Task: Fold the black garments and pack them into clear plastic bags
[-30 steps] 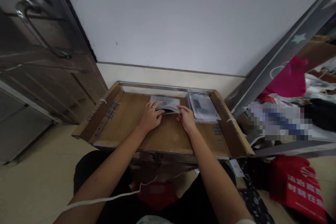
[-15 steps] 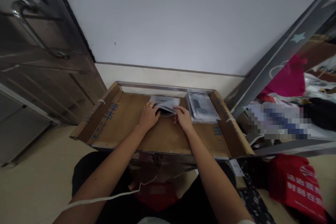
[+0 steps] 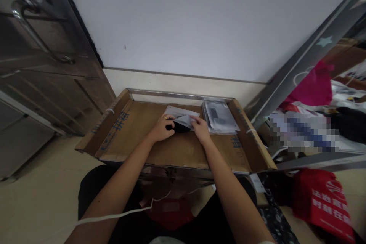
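A frosted, pale plastic bag with dark print (image 3: 177, 111) lies in the middle of the cardboard-covered table, its near flap lifted. My right hand (image 3: 201, 129) pinches the right side of that flap. Under the flap shows a flat, soft-looking black item (image 3: 182, 127), partly inside or beneath the bag; I cannot tell which. My left hand (image 3: 162, 127), a ring on one finger, is closed on the black item's left end. Right of my right hand sits a stack of similar filled bags (image 3: 220, 116), a dark shape showing through the top one.
The brown cardboard (image 3: 134, 122) has raised side flaps and covers a small table against the wall. A metal door (image 3: 51, 45) stands left. At right are a grey post (image 3: 300, 49), a cluttered shelf and a red bag (image 3: 323, 202). A white cord (image 3: 120, 215) crosses my lap.
The bag has shifted slightly right and turned. More of the black item shows beneath the flap, and my left hand has turned, its fingers now curled round the item's end.
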`<action>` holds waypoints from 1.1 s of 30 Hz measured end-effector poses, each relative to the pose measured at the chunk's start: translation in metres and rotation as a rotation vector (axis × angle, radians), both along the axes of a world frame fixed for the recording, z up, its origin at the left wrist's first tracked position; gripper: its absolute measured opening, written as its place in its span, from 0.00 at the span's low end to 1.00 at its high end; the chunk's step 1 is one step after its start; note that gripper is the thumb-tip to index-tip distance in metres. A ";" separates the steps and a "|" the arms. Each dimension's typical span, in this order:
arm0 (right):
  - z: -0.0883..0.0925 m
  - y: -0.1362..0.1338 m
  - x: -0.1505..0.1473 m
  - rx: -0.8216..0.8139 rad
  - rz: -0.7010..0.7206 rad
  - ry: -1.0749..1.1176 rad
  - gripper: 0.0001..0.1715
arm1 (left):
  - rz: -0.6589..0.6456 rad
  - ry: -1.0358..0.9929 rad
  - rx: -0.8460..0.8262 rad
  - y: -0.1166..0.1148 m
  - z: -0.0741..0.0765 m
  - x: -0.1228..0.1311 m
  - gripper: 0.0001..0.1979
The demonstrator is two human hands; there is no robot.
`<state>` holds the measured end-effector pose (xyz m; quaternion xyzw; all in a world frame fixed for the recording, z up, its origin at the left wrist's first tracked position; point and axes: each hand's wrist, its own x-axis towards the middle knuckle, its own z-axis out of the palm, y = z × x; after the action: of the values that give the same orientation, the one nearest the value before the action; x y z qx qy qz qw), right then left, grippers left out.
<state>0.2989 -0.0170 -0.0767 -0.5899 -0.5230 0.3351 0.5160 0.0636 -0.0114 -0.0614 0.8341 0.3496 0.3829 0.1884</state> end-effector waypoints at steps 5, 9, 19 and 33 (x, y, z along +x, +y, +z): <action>0.000 0.001 0.002 -0.009 -0.038 -0.013 0.27 | -0.109 0.019 -0.086 -0.002 0.009 -0.008 0.09; 0.000 0.002 0.002 0.001 -0.033 -0.003 0.28 | -0.089 -0.028 -0.117 -0.002 0.008 -0.007 0.13; 0.004 0.007 -0.002 0.085 -0.066 -0.055 0.29 | -0.139 0.022 -0.182 -0.006 0.005 -0.006 0.06; 0.001 0.018 -0.009 0.133 -0.071 -0.100 0.18 | 0.279 0.037 -0.102 0.007 -0.010 -0.003 0.13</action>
<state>0.2898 0.0012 -0.0756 -0.5886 -0.5478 0.2514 0.5387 0.0608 -0.0049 -0.0717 0.7735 0.4846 0.3718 0.1689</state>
